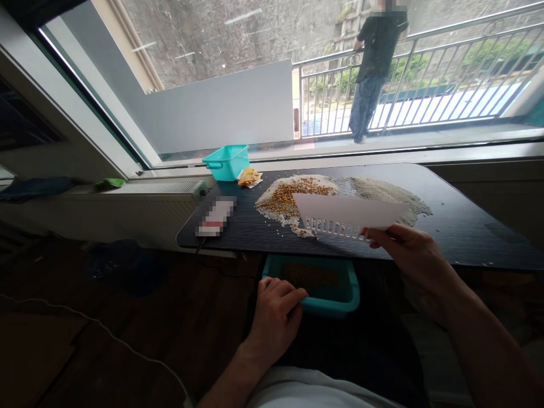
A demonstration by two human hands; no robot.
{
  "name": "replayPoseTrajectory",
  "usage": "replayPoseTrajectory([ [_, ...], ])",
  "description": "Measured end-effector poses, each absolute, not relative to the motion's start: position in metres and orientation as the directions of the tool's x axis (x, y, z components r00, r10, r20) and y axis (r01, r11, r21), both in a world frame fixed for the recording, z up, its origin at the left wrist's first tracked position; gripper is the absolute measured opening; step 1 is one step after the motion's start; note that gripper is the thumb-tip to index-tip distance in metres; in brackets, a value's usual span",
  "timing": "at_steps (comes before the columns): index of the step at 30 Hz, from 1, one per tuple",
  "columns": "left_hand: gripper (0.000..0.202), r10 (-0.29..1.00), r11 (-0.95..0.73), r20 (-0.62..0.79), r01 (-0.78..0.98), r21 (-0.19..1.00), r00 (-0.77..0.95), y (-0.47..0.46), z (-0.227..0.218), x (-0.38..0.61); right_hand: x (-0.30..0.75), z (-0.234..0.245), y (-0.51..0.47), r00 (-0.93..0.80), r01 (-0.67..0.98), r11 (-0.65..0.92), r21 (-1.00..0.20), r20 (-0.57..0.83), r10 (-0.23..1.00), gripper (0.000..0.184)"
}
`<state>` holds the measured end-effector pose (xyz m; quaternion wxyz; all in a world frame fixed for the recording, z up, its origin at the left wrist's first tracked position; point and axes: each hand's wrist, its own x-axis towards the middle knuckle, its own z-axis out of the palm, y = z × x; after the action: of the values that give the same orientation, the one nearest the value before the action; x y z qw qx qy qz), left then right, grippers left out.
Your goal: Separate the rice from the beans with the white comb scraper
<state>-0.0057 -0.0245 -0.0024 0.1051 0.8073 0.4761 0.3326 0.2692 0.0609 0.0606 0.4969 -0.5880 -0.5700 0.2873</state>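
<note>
My right hand (pixel 408 249) is closed on a white perforated basket (pixel 346 216), tipped on its side on the black table (pixel 467 221) against a mixed pile of white rice and yellow beans (pixel 289 195). A spread of plain rice (pixel 386 192) lies behind the basket. My left hand (pixel 276 314) grips the near rim of a teal tub (pixel 335 303) held below the table's front edge. The tub holds brown beans (pixel 312 276).
A second teal tub (pixel 226 161) and a yellow packet (pixel 249 177) sit at the table's far left corner. A blurred flat object (pixel 216 216) lies near the left edge. A radiator (pixel 144 195) stands left. Outside the window a person (pixel 374 62) leans on a railing.
</note>
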Motion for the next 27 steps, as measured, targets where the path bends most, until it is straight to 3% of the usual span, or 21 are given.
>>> replayPoseTrajectory([
  [27,0.026,0.852,-0.505,0.418,0.704,0.499,0.315,-0.025,-0.003,-0.005,0.268,0.064,0.072,0.151,0.353,0.108,-0.929,0.171,0.974,0.044],
])
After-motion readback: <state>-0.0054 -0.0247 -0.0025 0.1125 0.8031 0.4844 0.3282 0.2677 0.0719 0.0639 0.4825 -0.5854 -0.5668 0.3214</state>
